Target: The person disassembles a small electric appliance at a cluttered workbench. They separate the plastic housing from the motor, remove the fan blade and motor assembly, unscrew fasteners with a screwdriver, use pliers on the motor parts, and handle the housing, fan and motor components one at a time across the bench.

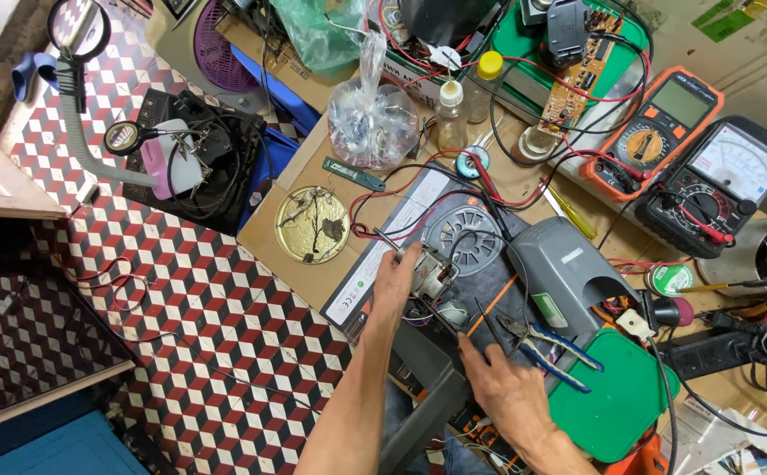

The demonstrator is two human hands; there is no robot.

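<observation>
At a cluttered table (313, 281), a person's left hand (394, 283) grips a small metal electrical component (434, 273) above a dark appliance base (480, 264), while the right hand (500, 380) pinches a thin black probe (492, 330) beside blue-handled pliers (549, 345).

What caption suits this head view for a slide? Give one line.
Left hand steadies a small metal part on a cluttered workbench while the right hand holds a thin probe beside blue-handled pliers.
</observation>
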